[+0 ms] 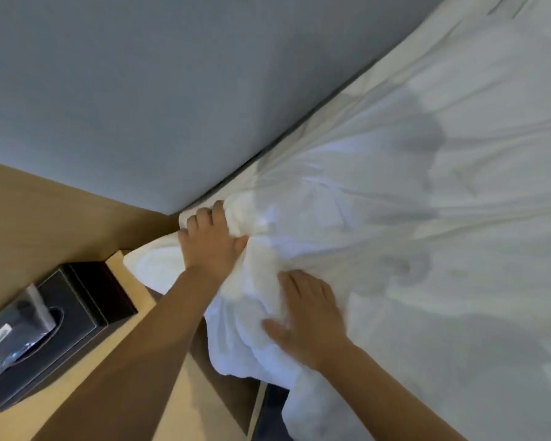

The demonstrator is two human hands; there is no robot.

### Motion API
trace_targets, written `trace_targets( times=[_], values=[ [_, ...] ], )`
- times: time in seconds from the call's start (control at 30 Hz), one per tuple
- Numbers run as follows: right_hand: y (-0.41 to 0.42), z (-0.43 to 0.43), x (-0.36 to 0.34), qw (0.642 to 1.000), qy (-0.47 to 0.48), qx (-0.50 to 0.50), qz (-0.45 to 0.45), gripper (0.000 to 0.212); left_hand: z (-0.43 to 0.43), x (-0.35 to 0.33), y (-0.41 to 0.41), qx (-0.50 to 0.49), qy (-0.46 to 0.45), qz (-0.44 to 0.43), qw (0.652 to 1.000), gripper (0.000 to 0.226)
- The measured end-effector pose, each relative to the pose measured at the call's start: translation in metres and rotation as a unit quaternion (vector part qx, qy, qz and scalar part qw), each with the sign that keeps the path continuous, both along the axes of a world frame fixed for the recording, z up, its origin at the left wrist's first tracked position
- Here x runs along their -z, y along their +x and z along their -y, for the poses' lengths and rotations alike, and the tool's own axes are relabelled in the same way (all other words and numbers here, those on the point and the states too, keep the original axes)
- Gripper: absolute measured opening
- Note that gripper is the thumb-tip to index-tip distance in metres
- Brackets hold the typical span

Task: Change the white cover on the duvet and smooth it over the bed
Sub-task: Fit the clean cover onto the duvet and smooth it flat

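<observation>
- The white cover point(395, 218) lies spread and wrinkled, well to the right of the black tissue box point(61, 319), with one corner bunched up just right of the box, where the grey panel point(140, 90) ends.
- The left hand point(209, 243) holds that corner, its fingers point(201, 218) curled tight round a wad of fabric.
- The right hand point(309, 316), further right of the box, lies on the heaped cloth with its fingers point(299, 281) straight and spread, clamped on nothing.
- The box stands on a wooden desk point(204, 409).
- Judged step: seating the duvet's corner in the cover's corner; whether the filling reaches the tip cannot be seen.
- The next move likely calls for a firm corner grip while the flat palm sweeps creases away from the box.
</observation>
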State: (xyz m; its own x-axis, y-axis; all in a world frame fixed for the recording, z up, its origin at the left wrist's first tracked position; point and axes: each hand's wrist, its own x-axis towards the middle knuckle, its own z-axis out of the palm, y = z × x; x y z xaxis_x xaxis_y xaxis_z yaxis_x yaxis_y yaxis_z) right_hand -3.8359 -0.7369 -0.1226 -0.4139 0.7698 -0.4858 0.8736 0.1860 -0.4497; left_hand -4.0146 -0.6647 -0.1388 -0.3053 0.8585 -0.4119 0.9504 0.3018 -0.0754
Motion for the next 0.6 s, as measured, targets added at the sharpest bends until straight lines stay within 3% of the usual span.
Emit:
trace_targets(
  times=[0.1,0.17,0.3,0.33,0.4,0.47,0.6],
  values=[
    [0.029,0.024,0.001,0.993,0.1,-0.037,0.043,0.092,0.029,0.002,0.012,-0.055,0.092,0.07,0.992,0.081],
    [0.045,0.03,0.001,0.986,0.158,-0.038,0.032,0.074,0.052,-0.002,0.023,-0.11,0.129,0.12,0.978,0.081],
    [0.055,0.025,0.0,0.962,0.261,-0.022,-0.078,0.013,0.099,-0.012,0.061,-0.141,0.158,0.209,0.955,0.078],
    [0.055,0.026,-0.003,0.958,0.267,-0.011,-0.103,0.005,0.112,-0.014,0.073,-0.142,0.165,0.234,0.947,0.077],
    [0.058,0.028,-0.016,0.959,0.255,-0.006,-0.127,0.012,0.132,-0.013,0.092,-0.135,0.171,0.259,0.941,0.074],
    [0.068,0.033,-0.031,0.972,0.214,-0.016,-0.094,0.008,0.14,-0.008,0.1,-0.126,0.162,0.249,0.947,0.069],
    [0.123,0.052,-0.044,0.976,0.142,-0.133,0.093,0.007,0.133,0.002,0.092,-0.116,0.111,0.23,0.96,0.058]
  ],
)
